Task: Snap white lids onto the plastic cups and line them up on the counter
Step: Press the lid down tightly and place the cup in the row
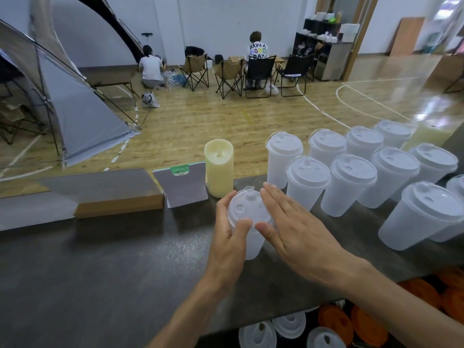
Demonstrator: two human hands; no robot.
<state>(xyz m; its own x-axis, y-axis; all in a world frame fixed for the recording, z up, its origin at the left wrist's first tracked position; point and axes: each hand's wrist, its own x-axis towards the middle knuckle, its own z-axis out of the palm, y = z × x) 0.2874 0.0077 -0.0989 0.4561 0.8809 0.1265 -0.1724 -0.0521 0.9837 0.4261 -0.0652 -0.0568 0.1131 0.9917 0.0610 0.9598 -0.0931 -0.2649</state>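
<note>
A frosted plastic cup (252, 243) stands on the dark counter (125, 259) with a white lid (244, 209) on top. My left hand (227, 237) grips the cup just under the lid, thumb on the lid's near rim. My right hand (288, 222) lies flat with straight fingers over the lid's right side, thumb tip by the rim. To the right, several lidded cups (307, 182) stand in rows running toward the far right.
A cream cylinder (219, 167) and a small white stand (184, 183) sit behind the cup, next to a flat cardboard box (118, 197). Spare white lids (288, 325) and orange lids (336, 322) lie below the counter's near edge. Beyond are chairs, people and a tent.
</note>
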